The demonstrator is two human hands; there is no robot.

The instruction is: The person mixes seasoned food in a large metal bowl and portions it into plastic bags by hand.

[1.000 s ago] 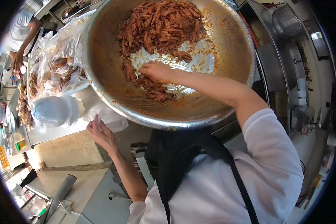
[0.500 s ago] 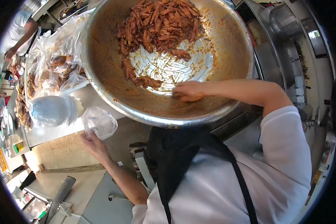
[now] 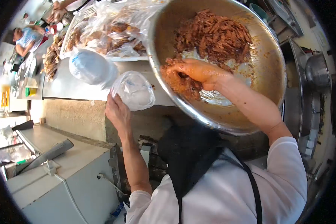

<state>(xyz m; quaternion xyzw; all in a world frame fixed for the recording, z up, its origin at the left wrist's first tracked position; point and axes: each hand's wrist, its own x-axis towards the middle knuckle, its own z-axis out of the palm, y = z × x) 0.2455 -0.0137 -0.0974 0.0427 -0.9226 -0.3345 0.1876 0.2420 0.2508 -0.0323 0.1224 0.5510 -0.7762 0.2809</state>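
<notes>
My left hand (image 3: pixel 118 114) grips the edge of a clear plastic bag (image 3: pixel 136 91), whose round mouth is spread wide beside the big metal bowl (image 3: pixel 265 112). Inside the bowl, near its left rim, my right hand (image 3: pixel 199 71) is closed around a clump of sauce-coated chicken feet (image 3: pixel 181 84). Its fingers are smeared with reddish sauce. A larger heap of chicken feet (image 3: pixel 216 35) lies toward the far side of the bowl, with sauce and small bits spread over the metal around it.
On the metal table (image 3: pixel 58 82) at left lie a stack of clear bags (image 3: pixel 91 67) and a white crate (image 3: pixel 67 43) of bagged meat. Other people (image 3: pixel 28 39) are at the upper left. A white cabinet (image 3: pixel 63 179) stands at lower left; a steel pot (image 3: pixel 317 71) is at right.
My right hand has moved left across the bowl and now holds a clump of chicken feet. The bag in my left hand is more widely spread. The view has turned left.
</notes>
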